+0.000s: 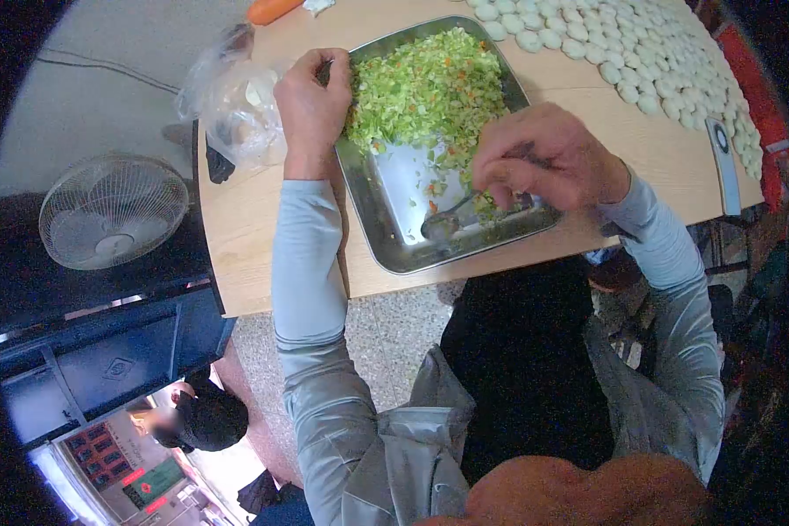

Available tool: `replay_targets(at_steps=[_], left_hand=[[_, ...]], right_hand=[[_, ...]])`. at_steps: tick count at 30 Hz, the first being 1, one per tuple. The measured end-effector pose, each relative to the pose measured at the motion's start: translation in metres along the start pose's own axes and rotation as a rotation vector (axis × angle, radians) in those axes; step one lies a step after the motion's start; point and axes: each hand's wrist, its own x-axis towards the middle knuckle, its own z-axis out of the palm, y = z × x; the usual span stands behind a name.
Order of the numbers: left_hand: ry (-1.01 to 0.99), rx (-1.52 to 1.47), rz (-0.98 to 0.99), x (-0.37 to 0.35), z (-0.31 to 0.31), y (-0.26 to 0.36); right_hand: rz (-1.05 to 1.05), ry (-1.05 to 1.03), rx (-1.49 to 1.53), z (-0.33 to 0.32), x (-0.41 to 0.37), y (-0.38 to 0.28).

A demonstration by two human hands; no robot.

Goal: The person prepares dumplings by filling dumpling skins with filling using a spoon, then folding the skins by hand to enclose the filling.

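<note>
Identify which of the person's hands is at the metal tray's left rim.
The left hand: it grips the tray there, beside the chopped vegetables. The right hand is over the tray, holding what looks like a spoon.

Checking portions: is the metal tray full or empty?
Partly full: the tray holds chopped vegetables, mostly toward its far end; bottom shows nearer.

Green vegetables [425,92] flecked with orange; silver tray [399,202]; tan table [245,263]; light-grey sleeves [310,280]; speckled grey floor [394,337]; whitish rounds [628,92]; pale fan [114,212].
</note>
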Motion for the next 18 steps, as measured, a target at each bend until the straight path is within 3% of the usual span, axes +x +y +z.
replay_targets(at_steps=[2,5,8,9,11,14,17,18], left_hand=[[0.006,-0.031,0.002,0.0,0.002,-0.004],[-0.006,0.028,-0.02,0.0,-0.003,0.006],[0.005,0.003,0.019,0.0,-0.002,0.006],[0.002,0.001,0.015,0.0,-0.001,0.006],[-0.002,0.001,0.001,0.0,-0.001,0.005],[-0.012,0.007,-0.02,-0.001,-0.003,0.007],[-0.004,0.002,-0.021,-0.001,-0.003,0.011],[-0.009,0.002,-0.032,-0.002,-0.004,0.011]], right_hand=[[-0.022,-0.005,-0.067,0.004,0.0,0.007],[-0.017,0.149,-0.151,-0.006,0.001,0.012],[-0.073,0.472,-0.28,-0.007,0.007,0.021],[-0.06,0.475,-0.195,-0.008,0.005,0.019],[-0.036,0.476,-0.019,-0.009,0.002,0.013],[0.159,0.234,0.228,-0.022,-0.008,-0.009],[0.211,0.013,0.072,-0.029,-0.012,-0.007],[0.205,0.049,0.039,-0.029,-0.013,-0.003]])
